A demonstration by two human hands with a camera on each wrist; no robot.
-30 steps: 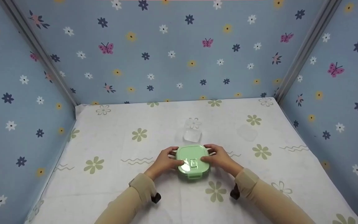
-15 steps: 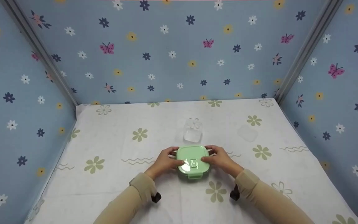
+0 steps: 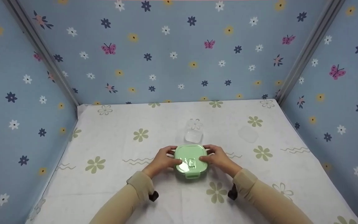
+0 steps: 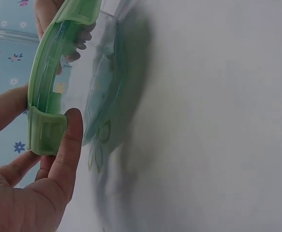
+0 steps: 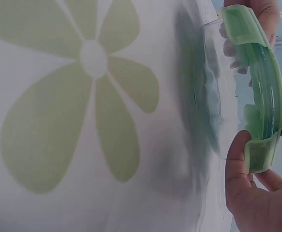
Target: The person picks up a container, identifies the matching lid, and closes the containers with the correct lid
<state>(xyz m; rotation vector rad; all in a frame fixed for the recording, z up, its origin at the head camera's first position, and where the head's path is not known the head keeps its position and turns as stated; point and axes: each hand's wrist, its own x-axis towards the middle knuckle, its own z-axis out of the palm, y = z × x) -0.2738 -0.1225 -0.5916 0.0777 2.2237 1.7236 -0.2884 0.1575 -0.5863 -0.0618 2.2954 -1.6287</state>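
Observation:
A clear glass food container with a green snap lid sits on the cloth between both hands. My left hand grips its left side, thumb on top of the lid and fingers round the edge. On the opposite side my right hand holds it in the same way, thumb also on the lid. In the left wrist view, a fingertip lies against the lower edge of a green side clasp. The right wrist view likewise has a fingertip at the side clasp. Through the glass wall, fingers of the other hand show.
Just behind the container stands a small clear box-like piece. A flat translucent piece lies farther right. White flower-print cloth covers the table, and blue patterned walls close off the back and both sides.
Both hands and the green-lidded container have shifted slightly left over the last half second. The grip looks the same, and the clear pieces behind have stayed in place.

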